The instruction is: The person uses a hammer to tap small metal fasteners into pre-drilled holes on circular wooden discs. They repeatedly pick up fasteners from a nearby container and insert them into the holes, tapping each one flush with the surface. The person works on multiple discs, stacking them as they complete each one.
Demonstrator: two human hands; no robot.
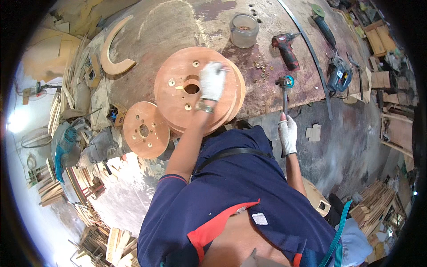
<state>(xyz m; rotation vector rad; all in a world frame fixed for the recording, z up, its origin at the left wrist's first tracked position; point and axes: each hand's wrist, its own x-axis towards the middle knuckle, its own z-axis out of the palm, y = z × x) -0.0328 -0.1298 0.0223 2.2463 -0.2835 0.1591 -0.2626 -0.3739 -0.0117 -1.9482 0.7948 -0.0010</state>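
Observation:
My right hand (288,133), in a white knit glove, is wrapped around the lower handle of a hammer (285,95). Its metal shaft points away from me, and a teal ring shows at its head, over the table's near edge. A stack of large round wooden discs (175,104) lies left of it, with a centre hole and brass-coloured inserts in the top one. My left hand (212,82), gloved too, is over the top disc, right of the hole. Its fingers are curled together, and anything small between them is hidden.
Loose brass-coloured inserts (262,66) lie near a glass jar (244,30) and a red-black cordless drill (286,51). Farther right are a long metal strip (307,49), a jigsaw (339,73) and an angle grinder (324,31). A smaller drilled disc (147,130) sits at left, below a curved wooden piece (109,55).

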